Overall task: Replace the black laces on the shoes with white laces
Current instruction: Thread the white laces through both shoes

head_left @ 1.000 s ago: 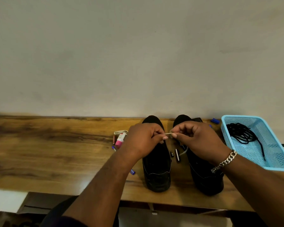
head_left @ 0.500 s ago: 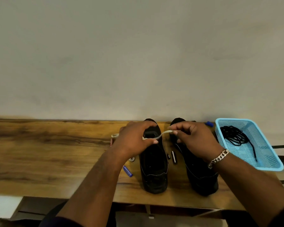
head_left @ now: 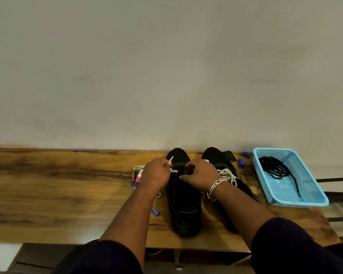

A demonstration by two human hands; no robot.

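The left hand (head_left: 155, 176) pinched the tipped end of a white lace (head_left: 171, 159) above the left shoe (head_left: 183, 202), its fingers curled round the lace. The right hand (head_left: 201, 177) rested on the tongue area of that same shoe with its fingers bent; whether it gripped the lace or only steadied the shoe could not be told. The right shoe (head_left: 222, 167) stood just beside, already carrying white lacing (head_left: 228, 175), and the removed black laces (head_left: 275, 169) lay in the blue basket (head_left: 313, 198) at the right end of the table. The step in hand appeared to be threading an eyelet. To do it well, the tip should be held close to its end, aligned straight with the hole, and the shoe's upper kept steady while the lace is drawn through without twisting. The wooden table (head_left: 57, 194) stood against a plain pale wall (head_left: 166, 66); small blue caps (head_left: 241, 162) and a pink-tipped tube (head_left: 139, 176) lay near the shoes.
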